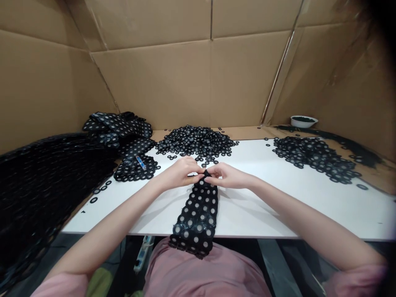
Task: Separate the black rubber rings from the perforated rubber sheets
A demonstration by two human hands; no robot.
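Note:
A strip of joined black rings (198,214) lies over the table's front edge, its near end hanging toward my lap. Pinched at the strip's far end, my left hand (182,173) has thumb and fingertips pressed on its top corner. From the other side my right hand (227,176) grips the same end, thumb and forefinger close to the left fingertips. Fingers cover the exact spot being held, so any single ring there cannot be made out. Just beyond both hands spreads a heap of loose black rings (196,142).
Another ring pile (312,156) sits at the right, with a white bowl (303,121) behind it. Folded ringed strips (117,128) and a blue-and-white object (140,162) are at the left, beside a large black mass (55,181). Cardboard walls (173,82) enclose the white table (266,206).

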